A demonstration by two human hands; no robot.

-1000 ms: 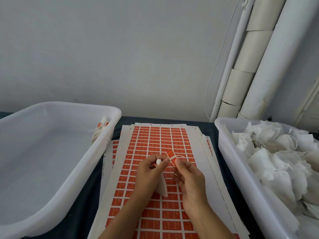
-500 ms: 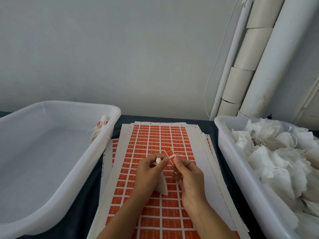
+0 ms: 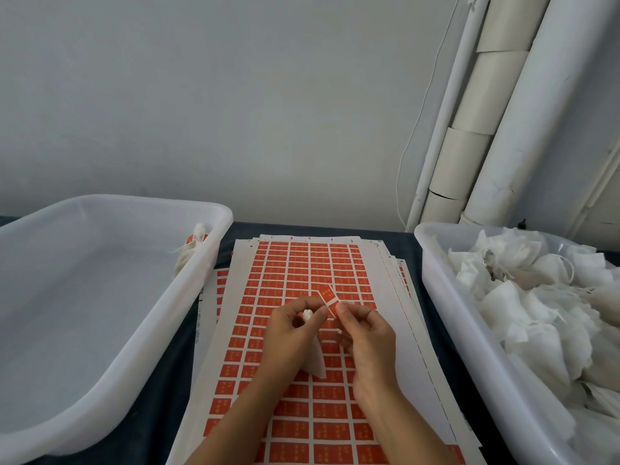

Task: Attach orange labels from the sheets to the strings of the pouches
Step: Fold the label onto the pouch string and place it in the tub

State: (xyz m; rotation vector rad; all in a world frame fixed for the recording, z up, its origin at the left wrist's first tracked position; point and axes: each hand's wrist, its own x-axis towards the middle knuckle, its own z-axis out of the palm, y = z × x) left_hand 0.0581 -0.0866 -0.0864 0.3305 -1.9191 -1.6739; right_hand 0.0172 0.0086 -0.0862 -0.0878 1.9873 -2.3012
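Sticking an orange label onto a pouch string, mid-fold

My left hand (image 3: 295,325) is curled around a small white pouch (image 3: 313,360), its gathered top poking out between my thumb and fingers and the flat body hanging below my palm. My right hand (image 3: 367,337) pinches an orange label (image 3: 328,297) by its lower end; it's a little rectangle with a white stripe across the middle, tilted and bent, held just above the sheets. The string itself is too thin for me to make out. Under both hands sits the stack of label sheets (image 3: 302,263), rows of orange rectangles on white backing. The right tub (image 3: 436,280) is heaped with white pouches, and the left tub (image 3: 208,263) has one finished pouch (image 3: 193,246) in its far corner, orange tag showing.
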